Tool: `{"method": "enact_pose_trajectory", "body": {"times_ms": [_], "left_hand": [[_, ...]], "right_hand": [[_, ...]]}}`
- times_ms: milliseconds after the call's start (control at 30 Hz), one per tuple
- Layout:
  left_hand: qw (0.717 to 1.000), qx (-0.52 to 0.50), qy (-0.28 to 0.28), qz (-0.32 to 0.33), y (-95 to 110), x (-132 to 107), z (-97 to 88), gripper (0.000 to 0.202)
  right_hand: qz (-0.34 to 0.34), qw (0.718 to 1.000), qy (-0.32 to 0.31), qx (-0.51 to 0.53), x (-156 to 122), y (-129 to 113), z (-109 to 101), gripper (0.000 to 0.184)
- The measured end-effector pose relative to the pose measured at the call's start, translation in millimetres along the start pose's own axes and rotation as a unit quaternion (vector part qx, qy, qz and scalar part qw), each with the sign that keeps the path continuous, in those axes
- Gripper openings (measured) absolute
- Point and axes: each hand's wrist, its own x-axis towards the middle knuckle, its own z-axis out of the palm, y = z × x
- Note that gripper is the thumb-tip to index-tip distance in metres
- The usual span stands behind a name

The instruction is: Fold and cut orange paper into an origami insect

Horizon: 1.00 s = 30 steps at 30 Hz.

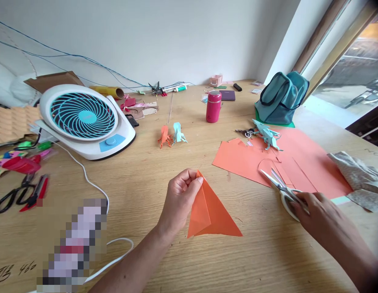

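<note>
My left hand [180, 196] pinches the top corner of a folded orange paper triangle [211, 213], holding it up over the wooden table [140, 179]. My right hand [321, 217] grips the white handles of a pair of scissors [282, 188], whose blades are slightly apart and lie over a large orange paper sheet [298, 160] with cuts in it. A folded teal paper figure [267, 134] rests on that sheet's far edge. A small orange paper figure [164, 136] and a small teal one [178, 133] stand together mid-table.
A white and teal fan [83, 120] sits at the left with its white cable [94, 187] trailing forward. Black and red scissors [22, 193] lie at the far left. A pink bottle [213, 106], a teal bag [280, 97] and crumpled grey paper [358, 177] stand around.
</note>
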Motion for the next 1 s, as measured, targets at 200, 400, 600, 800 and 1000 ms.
{"method": "enact_pose_trajectory", "body": {"times_ms": [200,400,600,800,1000], "left_hand": [[0.998,-0.056,-0.021,-0.029,3,-4,5.5,0.017],[0.993,-0.093,-0.037,-0.059,1,-10,10.5,0.018],[0.993,-0.088,-0.041,-0.063,-2,-11,11.9,0.017],[0.996,-0.067,-0.033,-0.056,-2,-11,13.1,0.016],[0.998,-0.043,-0.018,-0.040,1,-11,14.3,0.016]], "right_hand": [[0.040,0.975,-0.054,0.210,-6,-63,-15,0.032],[-0.041,0.887,-0.210,0.410,-4,-156,-22,0.019],[-0.069,0.842,-0.274,0.460,-5,-180,-28,0.029],[-0.047,0.816,-0.310,0.485,-6,-182,-30,0.027],[-0.051,0.808,-0.325,0.488,-5,-185,-32,0.027]]}}
